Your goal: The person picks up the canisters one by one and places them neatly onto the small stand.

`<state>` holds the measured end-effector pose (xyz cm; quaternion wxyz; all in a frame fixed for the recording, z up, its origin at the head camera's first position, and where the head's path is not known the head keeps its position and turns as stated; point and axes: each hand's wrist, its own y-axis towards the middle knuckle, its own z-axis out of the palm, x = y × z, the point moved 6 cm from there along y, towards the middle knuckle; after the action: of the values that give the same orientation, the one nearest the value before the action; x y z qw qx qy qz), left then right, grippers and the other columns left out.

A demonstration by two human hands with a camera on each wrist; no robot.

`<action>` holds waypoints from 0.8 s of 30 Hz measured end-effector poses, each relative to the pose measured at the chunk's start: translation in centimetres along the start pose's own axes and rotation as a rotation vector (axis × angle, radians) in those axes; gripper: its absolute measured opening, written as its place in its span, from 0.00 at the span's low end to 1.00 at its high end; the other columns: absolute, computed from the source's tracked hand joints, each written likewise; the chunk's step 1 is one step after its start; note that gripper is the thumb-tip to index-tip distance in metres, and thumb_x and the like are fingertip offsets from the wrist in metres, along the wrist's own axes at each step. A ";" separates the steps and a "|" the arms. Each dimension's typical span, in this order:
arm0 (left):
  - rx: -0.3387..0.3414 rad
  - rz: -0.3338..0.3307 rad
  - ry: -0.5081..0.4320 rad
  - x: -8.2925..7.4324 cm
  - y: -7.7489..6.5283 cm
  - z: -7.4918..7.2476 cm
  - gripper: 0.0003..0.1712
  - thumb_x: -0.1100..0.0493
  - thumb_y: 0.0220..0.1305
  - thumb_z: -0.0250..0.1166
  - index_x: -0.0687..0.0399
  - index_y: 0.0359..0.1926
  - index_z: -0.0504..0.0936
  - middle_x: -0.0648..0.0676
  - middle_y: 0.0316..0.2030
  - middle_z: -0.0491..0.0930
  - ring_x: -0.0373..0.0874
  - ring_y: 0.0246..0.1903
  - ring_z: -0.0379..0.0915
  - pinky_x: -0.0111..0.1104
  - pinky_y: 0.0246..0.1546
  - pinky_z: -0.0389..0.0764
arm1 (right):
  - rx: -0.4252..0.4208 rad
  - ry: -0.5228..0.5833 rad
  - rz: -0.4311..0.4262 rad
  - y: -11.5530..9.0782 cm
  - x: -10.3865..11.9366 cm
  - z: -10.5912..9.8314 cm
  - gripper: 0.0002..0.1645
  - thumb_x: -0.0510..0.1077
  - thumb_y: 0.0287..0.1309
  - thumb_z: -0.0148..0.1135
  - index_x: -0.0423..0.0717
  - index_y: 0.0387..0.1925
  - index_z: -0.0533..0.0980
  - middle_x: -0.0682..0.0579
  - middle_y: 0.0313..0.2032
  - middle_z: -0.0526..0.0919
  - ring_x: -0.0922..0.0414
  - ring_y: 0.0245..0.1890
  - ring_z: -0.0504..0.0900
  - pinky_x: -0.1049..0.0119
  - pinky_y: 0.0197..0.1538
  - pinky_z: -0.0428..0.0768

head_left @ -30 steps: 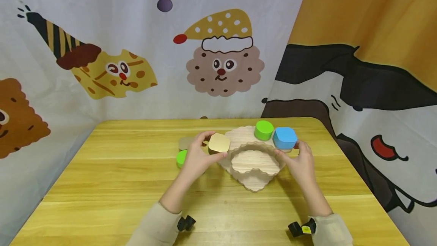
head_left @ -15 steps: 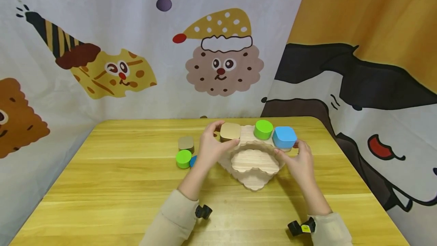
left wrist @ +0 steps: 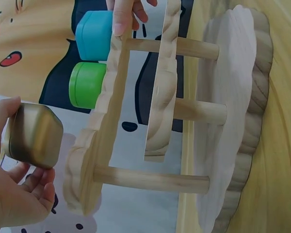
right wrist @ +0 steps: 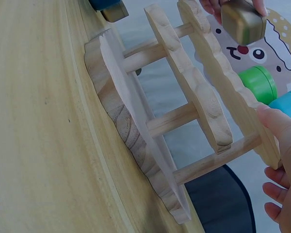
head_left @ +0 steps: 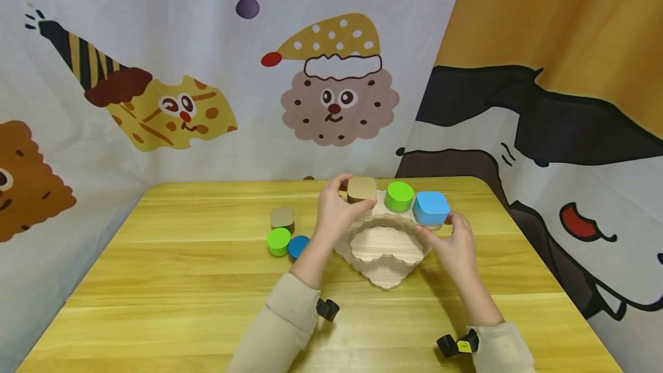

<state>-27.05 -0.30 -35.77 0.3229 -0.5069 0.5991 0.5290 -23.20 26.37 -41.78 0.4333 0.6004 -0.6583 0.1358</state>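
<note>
A small gold square tin [head_left: 361, 190] is pinched between the thumb and fingers of my left hand [head_left: 335, 210]. In the left wrist view, this gold tin [left wrist: 36, 136] hangs a short way above the top tier of a scalloped wooden tiered stand [left wrist: 80, 165]. A green round tin [head_left: 399, 197] and a blue square tin [head_left: 432, 208] stand on that top tier, towards its right end. My right hand [head_left: 458, 246] grips the tier's right end beside the blue tin, its thumb [right wrist: 274, 119] on the upper edge. Round wooden posts join the tiers.
Left of the stand on the wooden table [head_left: 181, 281], another gold tin [head_left: 282, 219], a green tin [head_left: 278, 242] and a blue tin [head_left: 298, 246] sit close together. A printed curtain [head_left: 207, 16] hangs behind the table.
My left hand has carried the gold tin to the right and farther back, over the stand's top tier. The tins on the table, partly covered before, show more now. My right hand has stayed put.
</note>
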 end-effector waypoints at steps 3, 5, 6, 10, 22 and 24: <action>-0.003 0.004 -0.002 0.1 0.4 0.6 0.41 0.53 0.40 0.81 0.59 0.56 0.75 0.52 0.44 0.74 0.46 0.44 0.70 0.38 0.46 0.75 | 0.000 -0.001 -0.003 0.0 0.0 0.0 0.43 0.56 0.48 0.74 0.28 0.53 0.68 0.36 0.46 0.71 0.40 0.49 0.69 0.47 0.48 0.67; -0.002 0.001 0.001 0.3 0.6 0.9 0.41 0.53 0.39 0.81 0.60 0.56 0.75 0.52 0.43 0.74 0.46 0.44 0.69 0.38 0.45 0.75 | 0.000 -0.001 -0.005 0.0 0.0 0.0 0.44 0.57 0.48 0.74 0.28 0.53 0.69 0.36 0.46 0.71 0.39 0.49 0.69 0.47 0.48 0.67; 0.000 -0.002 0.000 0.3 0.7 1.1 0.41 0.53 0.39 0.81 0.61 0.56 0.75 0.53 0.43 0.74 0.47 0.44 0.69 0.38 0.45 0.75 | 0.001 -0.002 -0.004 0.0 0.0 0.0 0.44 0.57 0.48 0.74 0.28 0.53 0.69 0.36 0.46 0.71 0.39 0.49 0.69 0.47 0.48 0.67; 0.005 -0.019 0.008 0.7 0.8 1.7 0.42 0.53 0.39 0.81 0.61 0.56 0.75 0.53 0.43 0.74 0.47 0.44 0.70 0.35 0.43 0.75 | 0.002 -0.003 -0.003 0.0 0.0 0.0 0.44 0.57 0.48 0.74 0.28 0.53 0.68 0.36 0.46 0.71 0.39 0.49 0.69 0.47 0.48 0.67; 0.015 -0.024 0.033 1.2 0.6 2.6 0.42 0.52 0.42 0.80 0.60 0.58 0.73 0.52 0.44 0.74 0.45 0.43 0.70 0.34 0.42 0.75 | -0.003 -0.001 -0.006 0.1 0.1 0.0 0.44 0.57 0.47 0.74 0.28 0.53 0.69 0.36 0.45 0.71 0.41 0.47 0.68 0.48 0.47 0.67; 0.016 -0.027 0.042 1.3 0.6 2.6 0.42 0.52 0.42 0.80 0.59 0.58 0.73 0.52 0.44 0.74 0.45 0.43 0.70 0.33 0.41 0.76 | -0.004 -0.004 -0.007 0.1 0.1 0.0 0.44 0.57 0.48 0.74 0.28 0.53 0.69 0.36 0.45 0.71 0.41 0.47 0.69 0.48 0.47 0.67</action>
<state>-28.34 1.85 -37.40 0.3215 -0.5234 0.6028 0.5092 -23.23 26.31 -41.66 0.4336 0.6021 -0.6574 0.1318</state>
